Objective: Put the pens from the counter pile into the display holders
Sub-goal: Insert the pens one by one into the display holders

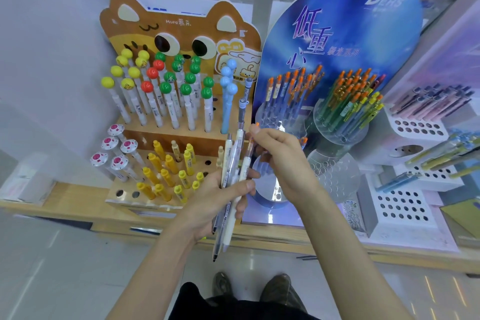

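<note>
My left hand (218, 200) grips a bunch of several pens (232, 163), white and grey ones, held upright in front of the counter. My right hand (279, 157) pinches the top of an orange-tipped pen (250, 149) at the right side of that bunch. Behind the hands stands the brown cat-face display holder (181, 31) with rows of ball-topped and yellow pens. To its right is the blue display (342, 34) with clear round holders (337, 125) full of orange-capped pens.
White perforated pen racks (402, 205) with pastel pens stand at the right. The wooden counter edge (285, 241) runs below the displays. A white box (26, 184) sits at the left. My shoes (252, 288) show on the tiled floor.
</note>
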The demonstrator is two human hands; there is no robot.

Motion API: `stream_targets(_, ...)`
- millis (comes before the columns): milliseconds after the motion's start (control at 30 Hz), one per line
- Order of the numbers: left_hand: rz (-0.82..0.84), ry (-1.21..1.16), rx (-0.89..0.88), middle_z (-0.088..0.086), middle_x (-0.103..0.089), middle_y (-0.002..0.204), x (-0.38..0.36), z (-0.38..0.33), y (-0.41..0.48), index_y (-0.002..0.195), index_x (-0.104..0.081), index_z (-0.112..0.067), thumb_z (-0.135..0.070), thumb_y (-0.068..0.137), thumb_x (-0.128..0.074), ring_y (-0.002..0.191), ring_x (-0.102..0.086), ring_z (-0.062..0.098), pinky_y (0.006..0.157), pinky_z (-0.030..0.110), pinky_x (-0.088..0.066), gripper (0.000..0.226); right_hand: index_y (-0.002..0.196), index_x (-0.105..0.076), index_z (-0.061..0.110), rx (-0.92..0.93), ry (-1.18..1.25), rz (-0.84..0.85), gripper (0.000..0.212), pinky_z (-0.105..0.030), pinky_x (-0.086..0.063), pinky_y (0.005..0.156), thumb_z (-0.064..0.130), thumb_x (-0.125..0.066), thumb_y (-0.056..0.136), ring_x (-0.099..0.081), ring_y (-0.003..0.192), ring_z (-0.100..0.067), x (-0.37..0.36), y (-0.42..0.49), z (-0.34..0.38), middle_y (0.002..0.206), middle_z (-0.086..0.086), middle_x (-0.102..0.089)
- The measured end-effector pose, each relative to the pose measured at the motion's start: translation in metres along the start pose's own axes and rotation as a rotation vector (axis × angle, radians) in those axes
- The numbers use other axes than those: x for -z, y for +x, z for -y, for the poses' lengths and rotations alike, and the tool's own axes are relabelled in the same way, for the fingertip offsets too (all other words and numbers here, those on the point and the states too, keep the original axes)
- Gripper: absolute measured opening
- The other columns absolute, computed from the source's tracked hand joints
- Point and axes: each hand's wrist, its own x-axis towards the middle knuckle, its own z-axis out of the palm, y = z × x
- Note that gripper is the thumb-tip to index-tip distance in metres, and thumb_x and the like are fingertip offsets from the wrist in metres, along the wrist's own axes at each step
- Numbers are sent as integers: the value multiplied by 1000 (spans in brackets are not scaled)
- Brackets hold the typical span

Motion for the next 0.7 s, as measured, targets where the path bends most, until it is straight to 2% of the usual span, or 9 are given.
stream_targets(100,-28,-5,22,1,-61,65,0,1,1,101,-65,-7,-5,90,-57,44,-49,11,42,23,-43,13,65,-54,13,100,81,-222,30,-19,-37,52,23,-62,92,-42,50,-8,5,5,1,59,1,-50)
stream_targets(200,-80,43,34,1,-61,64,3,6,1,99,-64,-5,-6,93,-54,42,-46,12,42,23,-42,12,66,-48,17,251,155,-373,30,-21,-34,40,23,-61,93,-38,39,-9,23,7,6,47,7,-43)
stream_targets(333,-253,46,-1,0,-56,60,7,13,2,91,-62,-6,-5,94,-53,40,-40,10,39,20,-37,9,73,-53,19,392,-9,-486,21,-24,-38,41,26,-65,88,-44,42,-14,45,3,0,58,-4,-52)
stream_targets(400,-287,31,-12,-1,-55,59,9,14,3,86,-61,-7,-8,94,-55,39,-39,9,38,20,-35,9,76,-57,18,363,-140,-491,16,-25,-42,44,22,-68,87,-48,44,-14,48,-2,-16,60,-2,-54)
stream_targets(500,-295,25,-22,-3,-55,58,13,14,5,92,-60,-7,-9,93,-56,39,-38,8,38,19,-34,5,76,-62,22,280,-243,-472,13,-22,-45,52,17,-69,87,-53,48,-11,48,-12,-45,64,-2,-59)
stream_targets(600,-297,33,-29,-4,-55,56,14,15,7,93,-59,-7,-10,94,-55,39,-37,7,38,18,-34,5,77,-63,27,233,-233,-514,16,-21,-47,58,15,-67,87,-59,51,-11,47,-14,-62,64,3,-64)
stream_targets(700,-293,50,-49,-4,-54,57,13,15,7,90,-58,-6,-8,94,-54,39,-38,7,38,19,-34,6,80,-64,22,208,-190,-523,13,-25,-53,61,13,-66,88,-61,54,-9,42,-9,-69,63,11,-64)
